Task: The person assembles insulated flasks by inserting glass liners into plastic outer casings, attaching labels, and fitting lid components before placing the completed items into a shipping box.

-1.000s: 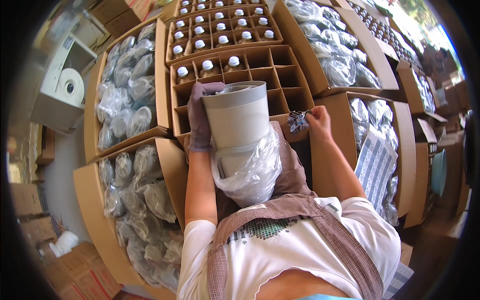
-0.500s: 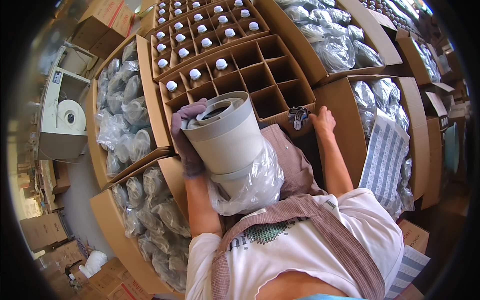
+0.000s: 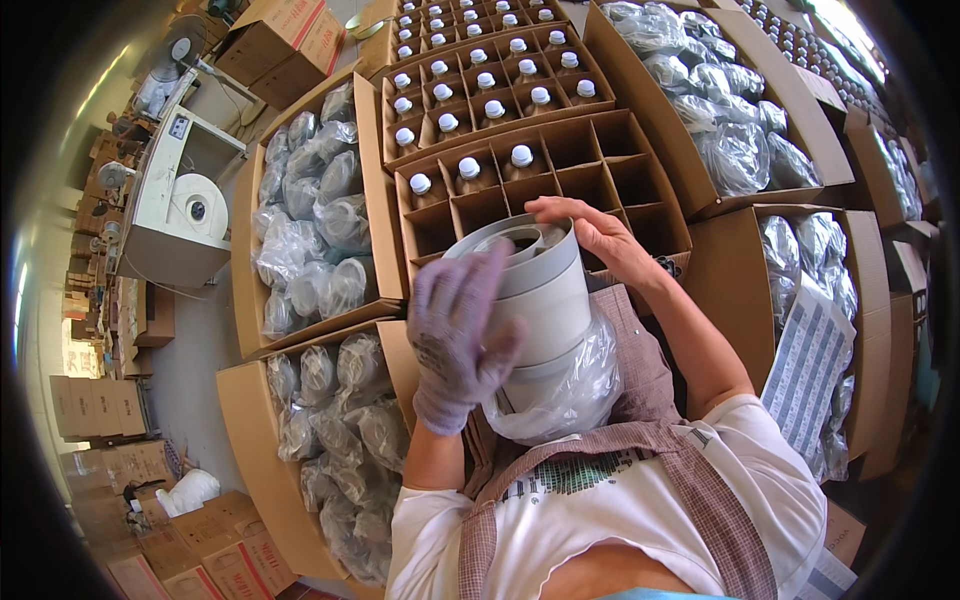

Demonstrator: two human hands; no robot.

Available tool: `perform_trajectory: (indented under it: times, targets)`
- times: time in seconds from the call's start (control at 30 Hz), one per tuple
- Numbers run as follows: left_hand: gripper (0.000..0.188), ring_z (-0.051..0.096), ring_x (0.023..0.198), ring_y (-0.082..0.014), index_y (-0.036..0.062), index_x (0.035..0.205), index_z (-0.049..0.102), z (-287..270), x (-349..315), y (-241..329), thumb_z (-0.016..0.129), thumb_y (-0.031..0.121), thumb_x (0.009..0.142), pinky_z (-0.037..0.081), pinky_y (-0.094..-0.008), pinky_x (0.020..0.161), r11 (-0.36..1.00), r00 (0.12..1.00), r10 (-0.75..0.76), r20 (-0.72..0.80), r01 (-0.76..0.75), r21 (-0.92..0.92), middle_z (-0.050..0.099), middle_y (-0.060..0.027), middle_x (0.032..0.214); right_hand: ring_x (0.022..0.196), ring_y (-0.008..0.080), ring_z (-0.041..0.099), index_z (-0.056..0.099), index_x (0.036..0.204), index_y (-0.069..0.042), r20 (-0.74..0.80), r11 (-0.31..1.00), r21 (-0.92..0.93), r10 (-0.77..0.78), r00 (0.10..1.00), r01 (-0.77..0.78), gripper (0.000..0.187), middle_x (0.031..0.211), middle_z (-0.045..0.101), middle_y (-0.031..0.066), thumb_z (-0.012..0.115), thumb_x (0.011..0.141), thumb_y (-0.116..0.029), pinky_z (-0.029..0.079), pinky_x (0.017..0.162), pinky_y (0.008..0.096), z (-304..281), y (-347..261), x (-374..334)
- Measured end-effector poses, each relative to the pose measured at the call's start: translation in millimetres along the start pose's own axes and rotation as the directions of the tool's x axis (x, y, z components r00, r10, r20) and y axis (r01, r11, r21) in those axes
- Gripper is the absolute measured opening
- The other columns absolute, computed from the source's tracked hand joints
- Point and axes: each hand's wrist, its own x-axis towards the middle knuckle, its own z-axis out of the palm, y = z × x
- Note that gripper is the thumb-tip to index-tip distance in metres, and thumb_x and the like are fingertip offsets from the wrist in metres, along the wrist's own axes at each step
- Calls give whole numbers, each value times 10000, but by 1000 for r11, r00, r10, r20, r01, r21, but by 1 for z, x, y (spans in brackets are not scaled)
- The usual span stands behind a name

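Grey-white cylinder [image 3: 545, 305] at centre, clear bag [image 3: 570, 390] around its lower part.
Light pressure from both sides should steady it. The gloved left hand [image 3: 455, 335] spreads open at nine o'clock, contact unclear; the bare right hand [image 3: 595, 237] rests half-curled over the rim [image 3: 550, 265] at one, grip uncertain. Bottle carton [image 3: 664, 185] at twelve.

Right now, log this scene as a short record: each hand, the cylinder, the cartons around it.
Left hand: gloved, fingers spread before the cylinder; contact unclear
Right hand: bare, at the rim's far right side
Cylinder: whitish-gray, lower part in a clear plastic bag
Divided carton: beyond the cylinder; white-capped bottles in its far row
Left cartons: two, open, holding plastic-wrapped items
Right cartons: open, similar contents; striped sheet over the nearer
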Motion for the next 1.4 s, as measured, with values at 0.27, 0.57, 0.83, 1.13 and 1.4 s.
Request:
perform_trajectory:
  times: [0.27,0.57,0.83,1.13,1.4]
  targets:
    - [701,559,1234,-299,-6,1396,483,89,-40,-77,320,576,1041,423,-416,1090,-610,852,-405,331,17,-792,572,-160,1354,1165,311,546,639,1145,-65,135,456,-848,-308,942,271,388,1169,612,143,713,867,-327,354,1094,467,103,-66,15]
    - [628,605,1076,-208,-26,1189,647,34,-35,-72,395,530,1045,475,-337,955,283,673,-737,70,400,-872,659,-138,1125,1261,327,550,651,1195,-58,158,597,-675,-457,875,434,329,1302,613,130,674,884,-160,400,1092,470,79,-87,14]
    - [607,598,1110,-221,-18,1246,600,8,-32,-65,424,511,1005,463,-356,985,684,796,-569,-208,317,-657,632,-105,1079,1378,324,462,611,1326,-37,-3,879,-415,-260,966,235,415,1420,558,157,644,942,-190,340,1154,445,12,-36,13]
    - [630,552,1245,-272,-6,1458,415,4,-53,-105,356,472,1053,419,-407,1102,644,840,-513,-174,243,-726,574,-170,1320,1389,281,441,571,1371,-76,-90,945,-325,-78,993,45,570,1456,511,131,629,946,-450,353,1129,482,-6,-28,14]
    - [924,578,1146,-223,2,1425,452,16,1,-55,847,518,768,481,-341,975,802,938,-345,-31,278,-529,556,-141,1280,1231,164,553,516,1381,-20,-1,869,477,151,988,-133,601,1341,585,72,451,1043,-513,428,1063,329,4,45,47]
